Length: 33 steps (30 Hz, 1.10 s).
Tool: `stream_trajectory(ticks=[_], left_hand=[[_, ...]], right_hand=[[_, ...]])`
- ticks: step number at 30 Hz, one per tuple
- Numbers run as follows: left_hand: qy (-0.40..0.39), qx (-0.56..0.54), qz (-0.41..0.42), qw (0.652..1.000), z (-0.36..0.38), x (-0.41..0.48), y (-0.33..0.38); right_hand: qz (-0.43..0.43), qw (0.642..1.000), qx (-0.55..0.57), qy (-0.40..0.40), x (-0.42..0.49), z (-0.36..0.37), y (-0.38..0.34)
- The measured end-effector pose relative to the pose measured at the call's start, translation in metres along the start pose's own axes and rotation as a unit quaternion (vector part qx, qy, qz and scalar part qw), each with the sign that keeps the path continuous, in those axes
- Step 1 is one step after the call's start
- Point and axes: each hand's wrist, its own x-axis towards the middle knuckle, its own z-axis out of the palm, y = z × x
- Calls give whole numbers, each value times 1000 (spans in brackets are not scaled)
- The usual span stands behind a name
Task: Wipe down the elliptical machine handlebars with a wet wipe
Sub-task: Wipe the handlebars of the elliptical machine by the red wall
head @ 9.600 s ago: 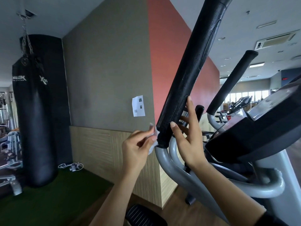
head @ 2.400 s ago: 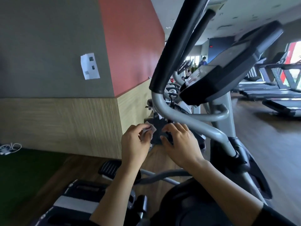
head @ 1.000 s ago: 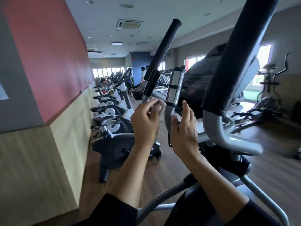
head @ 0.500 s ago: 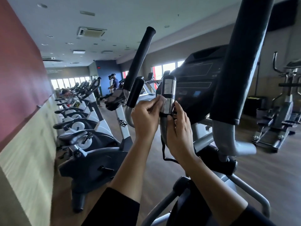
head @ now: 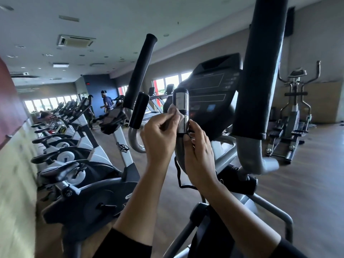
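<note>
White wipe (head: 174, 113), chrome grip (head: 181, 108), black foam handlebars (head: 260, 67)

Your crumpled white wet wipe (head: 174, 113) presses against the upright chrome handlebar grip (head: 181, 108) at frame centre; long black foam handlebars (head: 260, 71) flank it.

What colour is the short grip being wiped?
Shiny silver chrome grip, black-capped; head view.

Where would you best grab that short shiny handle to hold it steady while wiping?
Probably low down, on the grey tube under the chrome sensor grip, coming from the right as the right hand does. The grip stands upright, and the left hand presses the wipe on its left side, so a low hold leaves the chrome free.
</note>
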Motion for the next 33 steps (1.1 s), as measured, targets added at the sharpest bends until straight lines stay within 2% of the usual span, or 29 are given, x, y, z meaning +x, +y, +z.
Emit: stream_trajectory(ticks=[3, 6, 11, 15, 20, 24, 33], left_hand=[[14, -2, 5, 1000, 2, -1, -1], [34, -18, -24, 999, 8, 11, 6], [24, -67, -63, 995, 21, 41, 5], [14, -20, -58, 998, 17, 29, 5], [0, -38, -53, 998, 19, 49, 16], [-10, 14, -46, 999, 20, 56, 16], [-6, 103, 24, 994, 24, 61, 19]], right_hand=[[7, 1000, 5, -4, 5, 1, -1], [8, 1000, 14, -4, 5, 3, -2], [3, 1000, 16, 0, 6, 4, 0], [3, 1000, 22, -4, 7, 2, 0], [-3, 1000, 29, -1, 7, 2, 1], [-6, 1000, 26, -3, 7, 2, 2], [-24, 1000, 3, -7, 9, 0, 3]])
